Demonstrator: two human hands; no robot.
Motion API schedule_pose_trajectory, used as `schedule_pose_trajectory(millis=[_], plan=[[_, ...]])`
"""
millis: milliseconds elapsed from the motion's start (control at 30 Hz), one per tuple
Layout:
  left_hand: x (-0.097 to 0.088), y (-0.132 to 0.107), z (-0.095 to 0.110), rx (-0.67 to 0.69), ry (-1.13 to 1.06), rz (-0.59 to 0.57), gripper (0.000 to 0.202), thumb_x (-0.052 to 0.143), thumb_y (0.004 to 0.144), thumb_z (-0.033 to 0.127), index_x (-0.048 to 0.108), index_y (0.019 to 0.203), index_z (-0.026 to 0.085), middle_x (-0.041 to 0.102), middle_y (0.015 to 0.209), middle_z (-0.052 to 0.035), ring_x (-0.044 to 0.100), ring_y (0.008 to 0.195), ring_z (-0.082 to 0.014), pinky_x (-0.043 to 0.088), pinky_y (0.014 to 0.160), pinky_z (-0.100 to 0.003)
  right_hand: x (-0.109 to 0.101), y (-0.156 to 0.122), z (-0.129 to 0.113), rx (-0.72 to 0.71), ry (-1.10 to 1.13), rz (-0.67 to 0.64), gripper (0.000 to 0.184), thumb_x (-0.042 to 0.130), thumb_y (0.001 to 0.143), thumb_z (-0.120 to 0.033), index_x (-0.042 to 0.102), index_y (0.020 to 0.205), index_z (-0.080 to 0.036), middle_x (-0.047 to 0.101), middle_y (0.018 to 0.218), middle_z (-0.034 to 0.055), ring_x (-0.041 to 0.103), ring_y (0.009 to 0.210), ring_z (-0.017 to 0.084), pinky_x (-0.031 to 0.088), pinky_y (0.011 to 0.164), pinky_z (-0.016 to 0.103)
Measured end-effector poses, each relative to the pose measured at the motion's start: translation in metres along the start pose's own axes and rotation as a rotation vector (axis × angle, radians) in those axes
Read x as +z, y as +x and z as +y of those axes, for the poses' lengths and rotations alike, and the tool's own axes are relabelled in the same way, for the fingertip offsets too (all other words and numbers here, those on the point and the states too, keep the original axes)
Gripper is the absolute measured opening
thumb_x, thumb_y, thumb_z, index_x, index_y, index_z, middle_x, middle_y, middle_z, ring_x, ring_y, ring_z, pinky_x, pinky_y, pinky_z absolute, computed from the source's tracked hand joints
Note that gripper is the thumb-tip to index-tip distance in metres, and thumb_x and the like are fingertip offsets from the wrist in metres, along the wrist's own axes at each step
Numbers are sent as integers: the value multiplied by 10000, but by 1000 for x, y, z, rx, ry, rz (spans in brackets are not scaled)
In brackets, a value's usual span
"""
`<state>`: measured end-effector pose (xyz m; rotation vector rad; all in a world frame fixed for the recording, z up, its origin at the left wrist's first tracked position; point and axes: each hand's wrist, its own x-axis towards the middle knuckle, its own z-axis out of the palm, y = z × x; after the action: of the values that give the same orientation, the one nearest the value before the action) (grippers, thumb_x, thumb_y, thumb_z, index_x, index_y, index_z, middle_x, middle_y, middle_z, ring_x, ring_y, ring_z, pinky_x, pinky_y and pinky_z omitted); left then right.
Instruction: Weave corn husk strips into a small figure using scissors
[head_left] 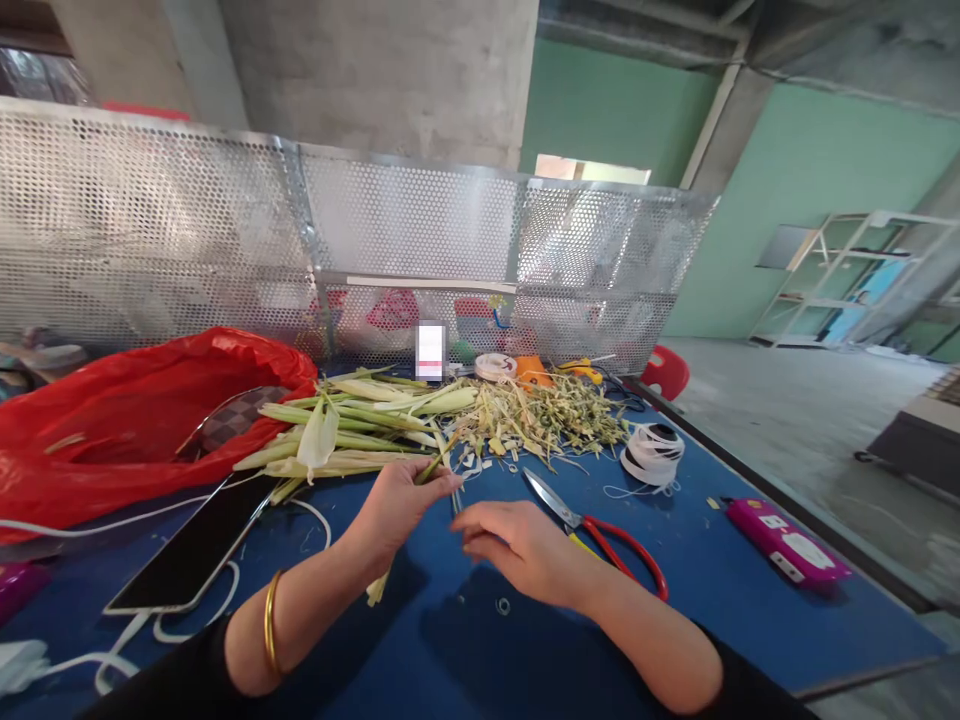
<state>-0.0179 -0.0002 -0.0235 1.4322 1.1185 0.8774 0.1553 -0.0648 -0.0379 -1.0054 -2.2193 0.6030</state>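
Green stem: being gripped in the left hand, whose fingers are closing round its middle. It is being held aslant just above the blue table, pale end jutting out below the wrist, top pointing toward the stalks.

Right hand: being held half open just beside the left hand, fingers stretching toward the stem, with nothing being held in it. Whether the fingertips are touching the stem cannot be told.

Bangle: gold, being worn on the left wrist.

Scissors: red-handled, lying with blades apart just behind the right hand.

Stalks: green and pale, lying heaped beyond the left hand.

Trimmings: lying piled to the right of the stalks.

Tape rolls: white, sitting stacked near the trimmings.

Phone: lying screen up, left of the left forearm, a white cable curling beside it.

Bag: red plastic, slumping at the table's left.

Case: pink, lying near the right edge.

Screen: perforated metal, standing along the far edge.
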Motion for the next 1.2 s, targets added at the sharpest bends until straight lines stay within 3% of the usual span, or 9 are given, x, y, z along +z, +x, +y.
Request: schedule_pose_trajectory(millis=[133, 267, 400, 700, 833, 933, 1033, 1100, 1200], plan=[[-7, 1, 9, 67, 86, 69, 267, 703, 614, 410, 621, 643, 158, 560, 611, 34, 474, 605, -109, 359, 577, -203, -16, -42, -3, 334, -351, 129, 242, 512, 873, -216, 557, 1111, -208, 617, 1030, 74, 608, 851, 195, 468, 730, 301], [-11, 5, 13, 131, 217, 107, 269, 653, 651, 426, 634, 655, 157, 571, 621, 27, 492, 632, -131, 373, 602, -221, -24, -90, 15, 707, -636, 159, 271, 522, 827, -246, 592, 1071, -152, 589, 974, 127, 576, 886, 279, 456, 738, 384], [-9, 13, 15, 228, 303, 142, 294, 629, 674, 449, 618, 645, 157, 519, 580, 40, 461, 601, -123, 363, 582, -224, -23, -110, 27, 744, -634, 183, 368, 477, 814, -198, 534, 1177, -177, 570, 1012, 118, 580, 866, 235, 448, 740, 340], [-6, 21, 16, 271, 349, 172, 316, 597, 691, 427, 470, 545, 177, 451, 555, 59, 418, 566, -103, 317, 539, -215, -35, -86, 26, 902, -616, 11, 612, 526, 693, -151, 468, 1297, -72, 618, 1042, 185, 631, 870, 296, 437, 718, 349], [-10, 22, 9, 306, 389, 195, 300, 584, 715, 424, 518, 572, 168, 498, 568, 50, 441, 576, -106, 330, 554, -218, -33, -95, 28, 947, -428, 105, 650, 514, 719, -189, 427, 1358, -110, 679, 994, 144, 648, 871, 280, 455, 734, 346], [-10, 23, 6, 317, 438, 211, 272, 578, 726, 416, 596, 627, 163, 562, 589, 31, 488, 599, -123, 354, 576, -227, -26, -104, 28, 952, -170, 257, 583, 582, 702, -245, 522, 1279, -179, 693, 1003, 102, 649, 875, 266, 471, 753, 337], [-9, 22, 5, 312, 492, 230, 254, 570, 735, 405, 633, 669, 168, 608, 616, 13, 518, 609, -135, 371, 596, -236, -14, -106, 21, 880, 239, 443, 548, 651, 707, -366, 551, 1218, -195, 687, 863, 63, 623, 631, 199, 479, 582, 295], [-8, 22, 5, 307, 532, 249, 256, 562, 741, 410, 630, 673, 173, 619, 624, 9, 523, 603, -136, 373, 598, -237, -3, -102, 12, 805, 576, 506, 606, 645, 739, -445, 489, 1263, -185, 606, 653, 1, 444, 382, 102, 377, 402, 244], [-7, 21, 4, 307, 579, 274, 269, 555, 746, 424, 614, 657, 177, 629, 636, 1, 537, 620, -143, 375, 600, -234, 14, -90, -5, 588, 1021, 523, 547, 662, 759, -413, 492, 1236, -208, 568, 735, -2, 337, 367, 30, 323, 385, 207]])
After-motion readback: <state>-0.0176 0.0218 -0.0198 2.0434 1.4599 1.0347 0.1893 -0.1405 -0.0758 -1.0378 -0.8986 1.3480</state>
